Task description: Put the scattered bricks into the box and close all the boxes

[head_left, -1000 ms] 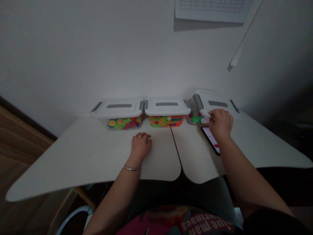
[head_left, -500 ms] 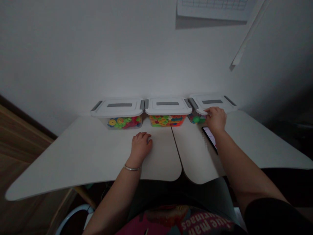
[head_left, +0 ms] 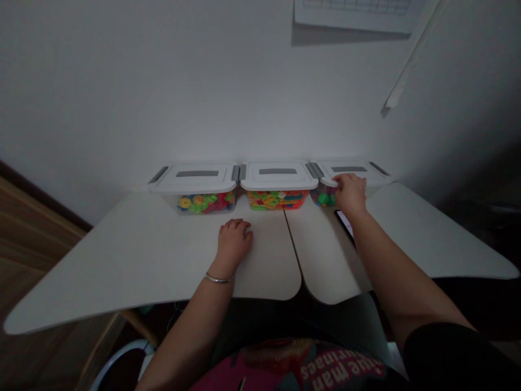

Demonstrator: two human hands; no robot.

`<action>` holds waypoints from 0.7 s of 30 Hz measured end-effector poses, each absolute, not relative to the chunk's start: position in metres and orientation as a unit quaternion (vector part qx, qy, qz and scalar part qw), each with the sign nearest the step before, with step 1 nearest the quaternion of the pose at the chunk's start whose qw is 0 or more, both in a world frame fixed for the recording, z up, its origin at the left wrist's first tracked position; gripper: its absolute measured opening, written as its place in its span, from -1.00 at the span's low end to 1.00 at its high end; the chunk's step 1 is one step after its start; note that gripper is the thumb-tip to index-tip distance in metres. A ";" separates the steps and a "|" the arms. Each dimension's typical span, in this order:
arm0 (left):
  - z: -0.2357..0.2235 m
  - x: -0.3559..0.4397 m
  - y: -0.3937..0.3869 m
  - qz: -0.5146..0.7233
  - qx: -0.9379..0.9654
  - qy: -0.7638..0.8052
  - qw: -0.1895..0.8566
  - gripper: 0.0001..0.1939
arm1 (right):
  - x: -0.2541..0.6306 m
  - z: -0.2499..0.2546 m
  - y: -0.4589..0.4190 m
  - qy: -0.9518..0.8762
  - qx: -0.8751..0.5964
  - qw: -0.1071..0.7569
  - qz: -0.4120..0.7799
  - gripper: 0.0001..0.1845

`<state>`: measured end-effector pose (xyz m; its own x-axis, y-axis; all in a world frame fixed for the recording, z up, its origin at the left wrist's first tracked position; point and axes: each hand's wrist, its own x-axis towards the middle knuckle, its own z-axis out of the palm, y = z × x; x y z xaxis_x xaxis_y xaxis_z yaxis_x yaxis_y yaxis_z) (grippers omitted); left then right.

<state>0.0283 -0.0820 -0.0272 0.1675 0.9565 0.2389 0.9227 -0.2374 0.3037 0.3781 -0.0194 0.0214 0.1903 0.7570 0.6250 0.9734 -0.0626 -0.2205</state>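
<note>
At the right end of the row, my right hand (head_left: pixel 350 193) pinches the front edge of a white lid (head_left: pixel 344 164) with a grey handle. That lid lies on a clear storage box (head_left: pixel 324 197) with green and red pieces inside; my hand hides part of the box's front. My left hand (head_left: pixel 234 241) rests on the white table (head_left: pixel 171 255), holding nothing, its fingers loosely bent and apart. Ahead of it stand the middle box (head_left: pixel 279 200), full of orange and green pieces, and the left box (head_left: pixel 207 203), with yellow, green and red pieces.
A phone (head_left: pixel 345 222) with a lit screen lies partly under my right forearm. A seam (head_left: pixel 293 244) divides the tabletop. Behind the boxes rises a pale wall (head_left: pixel 195 92) with a printed sheet (head_left: pixel 354 13) on it.
The right lid has come down from a tilt and shifted left, now lying nearly level on its box beside the middle one. My right hand moved left with it; my left hand stayed put.
</note>
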 end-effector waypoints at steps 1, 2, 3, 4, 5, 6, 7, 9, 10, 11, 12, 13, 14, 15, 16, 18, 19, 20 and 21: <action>-0.027 0.028 -0.082 0.191 0.763 0.616 0.045 -0.67 | 0.378 0.022 -0.020 -0.617 -0.703 0.306 -0.178 -0.61; -0.027 0.028 -0.082 0.190 0.763 0.616 0.045 -0.67 | 0.377 0.022 -0.022 -0.623 -0.697 0.305 -0.180 -0.62; -0.027 0.028 -0.082 0.189 0.763 0.616 0.045 -0.67 | 0.376 0.022 -0.023 -0.631 -0.691 0.305 -0.180 -0.62; -0.027 0.028 -0.082 0.188 0.763 0.617 0.044 -0.67 | 0.375 0.021 -0.026 -0.638 -0.684 0.306 -0.179 -0.61; -0.028 0.028 -0.082 0.188 0.762 0.618 0.045 -0.68 | 0.373 0.021 -0.029 -0.645 -0.677 0.307 -0.177 -0.58; -0.028 0.028 -0.082 0.189 0.761 0.618 0.045 -0.68 | 0.370 0.020 -0.033 -0.651 -0.671 0.310 -0.173 -0.54; -0.029 0.028 -0.082 0.190 0.761 0.619 0.045 -0.67 | 0.367 0.018 -0.039 -0.656 -0.664 0.317 -0.169 -0.49; -0.030 0.027 -0.082 0.193 0.760 0.620 0.045 -0.68 | 0.358 0.012 -0.053 -0.659 -0.649 0.344 -0.162 -0.40; -0.030 0.027 -0.082 0.195 0.759 0.620 0.044 -0.68 | 0.352 0.007 -0.062 -0.657 -0.642 0.362 -0.158 -0.40; -0.031 0.027 -0.082 0.197 0.758 0.620 0.043 -0.68 | 0.347 0.002 -0.072 -0.663 -0.631 0.373 -0.152 -0.42; -0.031 0.027 -0.082 0.198 0.759 0.619 0.041 -0.68 | 0.341 -0.004 -0.083 -0.677 -0.617 0.375 -0.141 -0.44; -0.031 0.027 -0.082 0.197 0.761 0.617 0.040 -0.68 | 0.335 -0.011 -0.095 -0.691 -0.606 0.373 -0.128 -0.45; -0.031 0.027 -0.083 0.196 0.763 0.615 0.038 -0.67 | 0.330 -0.018 -0.106 -0.702 -0.598 0.370 -0.115 -0.46; -0.031 0.027 -0.083 0.194 0.765 0.613 0.037 -0.67 | 0.325 -0.024 -0.118 -0.709 -0.592 0.370 -0.102 -0.49; -0.030 0.028 -0.083 0.192 0.767 0.612 0.036 -0.67 | 0.322 -0.030 -0.129 -0.718 -0.584 0.367 -0.089 -0.51; -0.029 0.029 -0.084 0.189 0.769 0.610 0.035 -0.67 | 0.320 -0.039 -0.148 -0.740 -0.576 0.341 -0.065 -0.54; -0.028 0.029 -0.084 0.189 0.769 0.610 0.034 -0.67 | 0.321 -0.042 -0.156 -0.751 -0.574 0.322 -0.057 -0.56; -0.028 0.030 -0.085 0.189 0.769 0.610 0.034 -0.67 | 0.324 -0.044 -0.163 -0.760 -0.573 0.303 -0.053 -0.59; -0.027 0.031 -0.085 0.188 0.769 0.610 0.033 -0.67 | 0.327 -0.046 -0.168 -0.764 -0.575 0.287 -0.055 -0.61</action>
